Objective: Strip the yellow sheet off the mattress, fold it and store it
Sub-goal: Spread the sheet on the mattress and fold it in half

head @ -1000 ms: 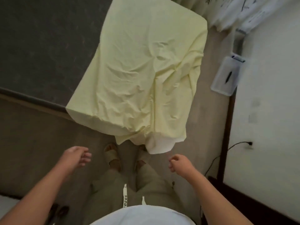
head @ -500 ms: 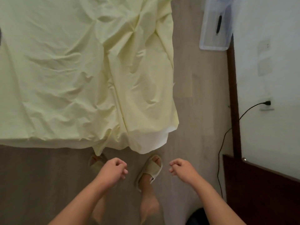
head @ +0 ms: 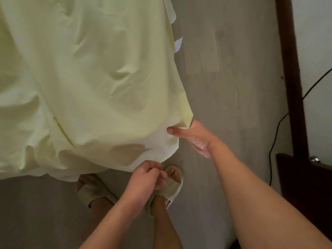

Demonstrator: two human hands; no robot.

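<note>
The yellow sheet (head: 93, 78) lies wrinkled over the mattress and fills the upper left of the view. A white sliver of the mattress (head: 178, 44) shows at the sheet's right edge. My right hand (head: 195, 136) grips the sheet's near right corner, thumb on top and fingers hidden under the cloth. My left hand (head: 146, 177) is curled just below the sheet's lower hem, touching or nearly touching it. Whether it pinches any cloth is not visible.
My feet in pale sandals (head: 170, 187) stand on the grey floor (head: 224, 87) at the mattress's end. A dark wooden trim (head: 289, 69) runs along the white wall on the right. A black cable (head: 274, 141) hangs there above a dark wooden piece (head: 305, 178).
I have leaned in closer to the mattress corner. My right hand reached forward and took hold of the sheet's corner. My left hand moved up to the hem.
</note>
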